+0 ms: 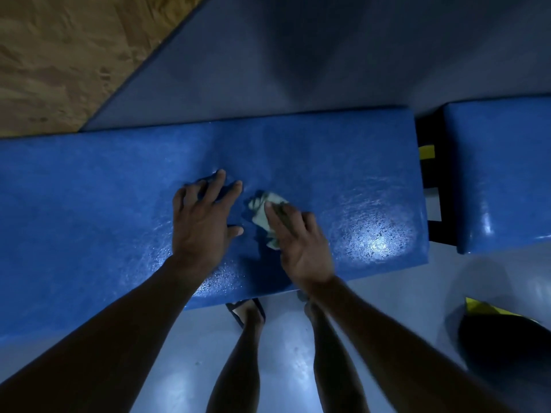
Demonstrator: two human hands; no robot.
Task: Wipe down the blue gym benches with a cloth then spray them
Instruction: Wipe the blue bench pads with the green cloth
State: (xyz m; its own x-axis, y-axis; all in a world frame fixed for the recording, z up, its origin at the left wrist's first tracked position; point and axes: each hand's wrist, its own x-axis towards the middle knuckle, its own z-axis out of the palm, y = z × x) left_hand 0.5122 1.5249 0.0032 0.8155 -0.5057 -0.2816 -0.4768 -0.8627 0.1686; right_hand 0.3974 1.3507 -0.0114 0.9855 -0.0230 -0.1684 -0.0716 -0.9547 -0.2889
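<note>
Cloth (264, 216), pale and crumpled, lies mid-pad on long blue bench (89, 186), pressed under straight fingers of right hand (301, 242), bunching out left of them. Left hand (202, 219) flat, fingers spread, just left. Second bench (501, 174) far right.

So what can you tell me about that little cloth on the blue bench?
The cloth is a small, crumpled, pale greenish rag, seemingly thin fabric, bunched rather than spread flat. It lies near the middle of the long blue bench, on its shiny, wet-looking top. The right hand presses on it with straight fingers, covering part of it. The left hand rests on the bench beside it, not touching it.
</note>
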